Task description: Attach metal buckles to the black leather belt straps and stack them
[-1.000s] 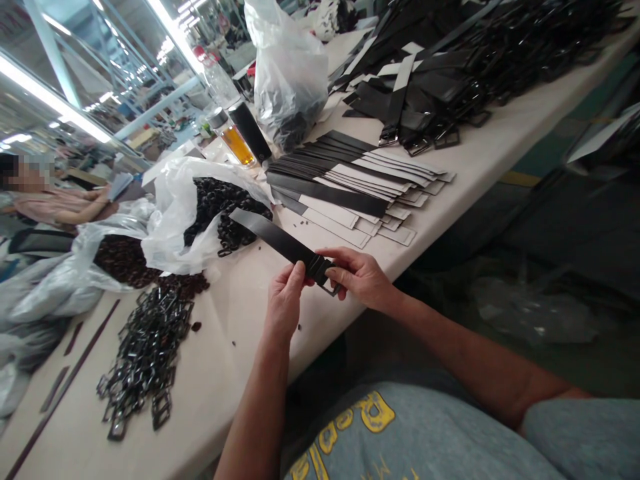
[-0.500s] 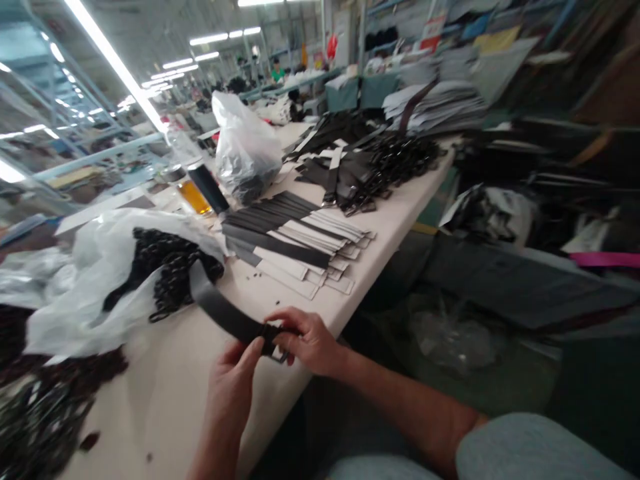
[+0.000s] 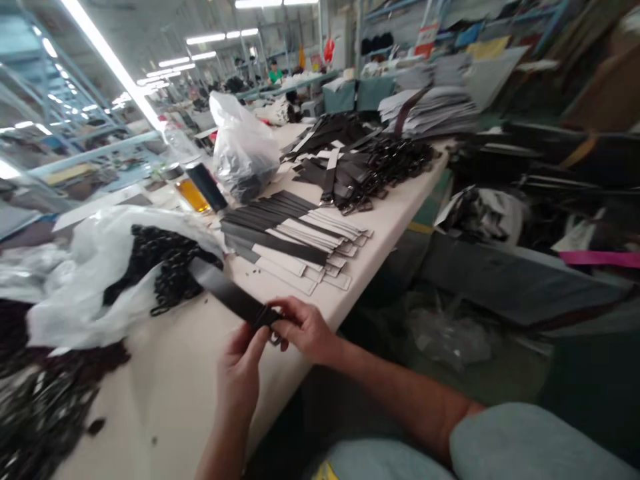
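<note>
A black strap (image 3: pixel 225 288) with a metal buckle (image 3: pixel 275 339) at its near end is held between both hands above the table. My left hand (image 3: pixel 243 357) pinches the strap from below, its thumb beside the buckle end. From the right, my right hand (image 3: pixel 303 328) closes its thumb and fingers on the same end, partly hiding the buckle. The strap's free end rises to the left, in front of a pile of small black loops (image 3: pixel 175 267) in an open white plastic bag (image 3: pixel 85 273). Beyond the hands lie rows of black and pale strips (image 3: pixel 295 240).
Finished-looking straps with buckles (image 3: pixel 360 173) are heaped farther along the table (image 3: pixel 175 387). A tied plastic bag (image 3: pixel 243 143), a jar of yellow liquid (image 3: pixel 191 195) and a dark bottle (image 3: pixel 207 187) stand behind the strips. Dark metal pieces (image 3: pixel 45 420) lie at left.
Both hands have risen slightly with the strap, and the buckle end has turned a little. My right fingers have shifted closer around the buckle end. The camera view has moved slightly.
</note>
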A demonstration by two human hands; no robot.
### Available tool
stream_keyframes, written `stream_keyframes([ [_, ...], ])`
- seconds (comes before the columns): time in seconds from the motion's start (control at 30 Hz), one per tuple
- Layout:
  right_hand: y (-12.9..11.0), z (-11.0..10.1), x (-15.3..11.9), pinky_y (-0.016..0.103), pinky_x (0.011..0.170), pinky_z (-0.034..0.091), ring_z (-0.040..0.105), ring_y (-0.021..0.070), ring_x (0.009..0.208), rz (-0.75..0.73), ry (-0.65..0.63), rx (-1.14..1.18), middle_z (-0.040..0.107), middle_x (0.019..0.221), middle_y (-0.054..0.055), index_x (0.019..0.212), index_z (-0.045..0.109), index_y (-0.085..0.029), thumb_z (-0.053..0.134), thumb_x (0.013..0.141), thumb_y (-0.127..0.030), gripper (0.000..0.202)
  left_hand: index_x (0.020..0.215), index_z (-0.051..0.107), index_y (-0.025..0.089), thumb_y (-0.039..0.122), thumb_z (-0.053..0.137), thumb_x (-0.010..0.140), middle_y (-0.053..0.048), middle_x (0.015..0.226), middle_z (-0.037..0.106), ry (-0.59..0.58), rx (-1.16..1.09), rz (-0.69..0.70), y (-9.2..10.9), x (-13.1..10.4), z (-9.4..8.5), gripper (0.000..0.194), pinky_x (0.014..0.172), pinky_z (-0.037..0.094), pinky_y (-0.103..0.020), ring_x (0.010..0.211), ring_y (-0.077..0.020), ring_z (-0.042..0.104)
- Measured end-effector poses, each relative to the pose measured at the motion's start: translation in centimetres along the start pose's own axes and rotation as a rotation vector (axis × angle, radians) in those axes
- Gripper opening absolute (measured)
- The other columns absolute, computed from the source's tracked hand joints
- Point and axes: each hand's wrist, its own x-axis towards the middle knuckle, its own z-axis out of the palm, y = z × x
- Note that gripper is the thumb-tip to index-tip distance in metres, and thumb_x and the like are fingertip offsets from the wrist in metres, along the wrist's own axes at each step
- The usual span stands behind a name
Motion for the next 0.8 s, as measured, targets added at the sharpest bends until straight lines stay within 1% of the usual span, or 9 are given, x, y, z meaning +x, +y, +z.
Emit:
stream_keyframes([
  [0.07, -0.4, -0.1, 0.1, 0.021, 0.051, 0.054, 0.061, 0.0106, 0.060, 0.011, -0.010, 0.007, 0.061, 0.072, -0.005, 0.120, 0.060, -0.021, 0.076, 0.079, -0.037, 0.047, 0.098, 0.080, 0.020, 0.036, 0.082, 0.076, -0.005, 0.096, 0.079, -0.009, -0.050, 0.012, 0.3, 0.3, 0.5, 0.027, 0.074, 0.056, -0.029, 0.084, -0.0192, 0.069],
  [0.13, -0.7, -0.2, 0.3, 0.022, 0.053, 0.055, 0.061, 0.0100, 0.060, 0.027, -0.013, 0.011, 0.061, 0.074, -0.005, 0.116, 0.060, -0.019, 0.080, 0.076, -0.036, 0.047, 0.096, 0.080, 0.019, 0.034, 0.083, 0.073, -0.006, 0.095, 0.079, 0.014, -0.076, 0.023, 0.6, 0.6, 0.7, 0.027, 0.076, 0.055, -0.030, 0.083, -0.0195, 0.069],
  [0.23, -1.3, -0.1, 0.4, 0.023, 0.053, 0.056, 0.062, 0.0094, 0.057, 0.077, -0.020, -0.021, 0.063, 0.076, -0.003, 0.094, 0.061, -0.017, 0.083, 0.073, -0.039, 0.038, 0.091, 0.080, 0.019, 0.032, 0.085, 0.071, -0.006, 0.090, 0.079, 0.053, -0.067, 0.060, 1.0, 0.6, 0.6, 0.025, 0.074, 0.053, -0.029, 0.079, -0.0180, 0.068],
  [0.33, -1.8, 0.1, 0.1, 0.022, 0.052, 0.055, 0.063, 0.0096, 0.054, 0.094, -0.016, -0.092, 0.062, 0.070, -0.003, 0.078, 0.058, -0.017, 0.083, 0.074, -0.043, 0.037, 0.088, 0.080, 0.019, 0.032, 0.086, 0.069, -0.004, 0.084, 0.078, 0.051, -0.046, 0.074, 1.1, 0.5, 0.7, 0.024, 0.071, 0.053, -0.028, 0.074, -0.0167, 0.066],
  [0.5, -1.4, -0.1, -0.2, 0.021, 0.050, 0.052, 0.066, 0.0110, 0.054, 0.036, 0.039, -0.203, 0.061, 0.067, -0.004, 0.078, 0.056, -0.018, 0.076, 0.081, -0.048, 0.036, 0.086, 0.079, 0.017, 0.042, 0.082, 0.074, -0.003, 0.081, 0.075, 0.042, -0.097, 0.016, 1.0, 0.6, 1.0, 0.028, 0.071, 0.052, -0.026, 0.073, -0.0149, 0.063],
  [0.57, -0.9, -0.3, -0.3, 0.021, 0.051, 0.052, 0.067, 0.0118, 0.055, 0.012, 0.032, -0.230, 0.063, 0.069, -0.003, 0.078, 0.055, -0.018, 0.075, 0.083, -0.047, 0.035, 0.081, 0.078, 0.016, 0.046, 0.081, 0.074, -0.003, 0.077, 0.073, 0.039, -0.152, -0.019, 1.0, 0.6, 1.0, 0.030, 0.068, 0.051, -0.026, 0.070, -0.0141, 0.061],
  [0.63, -0.5, -0.4, -0.4, 0.022, 0.052, 0.052, 0.067, 0.0127, 0.056, -0.012, 0.013, -0.242, 0.063, 0.068, -0.003, 0.077, 0.055, -0.019, 0.075, 0.083, -0.045, 0.034, 0.081, 0.078, 0.017, 0.044, 0.083, 0.072, -0.002, 0.079, 0.073, 0.024, -0.164, -0.053, 1.2, 0.5, 1.0, 0.029, 0.069, 0.051, -0.025, 0.072, -0.0140, 0.061],
  [0.73, -0.3, -0.2, -0.7, 0.023, 0.052, 0.052, 0.067, 0.0137, 0.057, -0.056, -0.006, -0.252, 0.061, 0.066, -0.003, 0.076, 0.052, -0.020, 0.070, 0.087, -0.049, 0.036, 0.090, 0.079, 0.017, 0.037, 0.084, 0.072, -0.004, 0.087, 0.077, -0.017, -0.112, -0.079, 1.5, 0.1, 0.8, 0.027, 0.077, 0.052, -0.025, 0.080, -0.0162, 0.064],
  [0.8, -0.8, -0.2, -0.8, 0.023, 0.049, 0.050, 0.067, 0.0145, 0.055, -0.104, -0.015, -0.294, 0.062, 0.065, -0.002, 0.075, 0.051, -0.020, 0.066, 0.088, -0.053, 0.039, 0.092, 0.079, 0.016, 0.041, 0.083, 0.072, -0.006, 0.090, 0.078, -0.013, 0.013, -0.081, 1.6, 0.0, 0.4, 0.032, 0.078, 0.054, -0.028, 0.086, -0.0204, 0.067],
])
